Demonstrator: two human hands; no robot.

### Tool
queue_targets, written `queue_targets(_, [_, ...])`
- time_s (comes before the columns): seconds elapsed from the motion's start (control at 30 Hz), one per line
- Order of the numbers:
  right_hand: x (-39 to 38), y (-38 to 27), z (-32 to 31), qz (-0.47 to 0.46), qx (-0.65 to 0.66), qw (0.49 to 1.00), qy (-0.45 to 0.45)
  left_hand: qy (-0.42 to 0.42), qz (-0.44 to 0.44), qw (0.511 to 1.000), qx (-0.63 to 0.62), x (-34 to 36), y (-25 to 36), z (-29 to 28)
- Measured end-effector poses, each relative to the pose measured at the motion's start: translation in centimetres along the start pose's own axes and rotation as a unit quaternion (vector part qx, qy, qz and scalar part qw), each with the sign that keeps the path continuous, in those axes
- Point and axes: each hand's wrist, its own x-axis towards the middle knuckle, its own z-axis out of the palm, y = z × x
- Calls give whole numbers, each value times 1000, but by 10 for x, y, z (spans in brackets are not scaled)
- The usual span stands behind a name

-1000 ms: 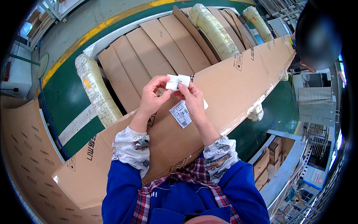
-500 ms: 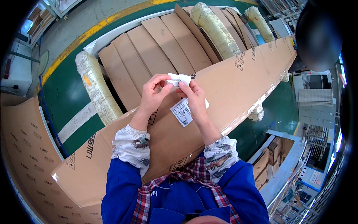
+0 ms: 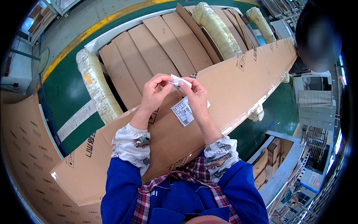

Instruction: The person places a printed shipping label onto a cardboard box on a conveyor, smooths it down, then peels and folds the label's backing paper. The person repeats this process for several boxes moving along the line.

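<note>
A small folded piece of white paper (image 3: 180, 80) is pinched between both hands above a long cardboard box. My left hand (image 3: 154, 92) grips its left end with thumb and forefinger. My right hand (image 3: 196, 98) has its thumb and fingers closed on the right end. Just below my right hand, a white printed label (image 3: 181, 112) lies on the brown long cardboard box (image 3: 227, 89); my right hand covers part of it. Whether the label is fully stuck down I cannot tell.
Flat brown cardboard sheets (image 3: 145, 48) lie beyond the box, between plastic-wrapped padded bars (image 3: 99, 86). Another printed cardboard panel (image 3: 31, 149) stands at left. A metal-framed cart (image 3: 287, 164) with cardboard pieces is at right. The floor (image 3: 61, 93) is green with a yellow line.
The white paper has turned slightly between my fingers and looks more tightly folded. Both hands stay in nearly the same place above the box.
</note>
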Motion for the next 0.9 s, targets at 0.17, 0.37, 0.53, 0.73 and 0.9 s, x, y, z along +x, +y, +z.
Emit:
queue_targets(0.17, [0,0,-1,2,-27,1000,11,-16,-8,1000,-11,-1,1,-2])
queue_targets(0.37, [1,4,-1,-40,-62,997,28,-33,0,999,33,0,0,-2])
queue_targets(0.53, [-3,-2,3,-134,-190,972,21,4,6,999,45,0,-1,0])
queue_targets(0.73, [-3,-2,4,-174,-226,958,10,-34,50,991,123,1,3,-2])
queue_targets(0.9, [-5,1,3,-131,-241,962,6,51,55,996,55,3,10,12])
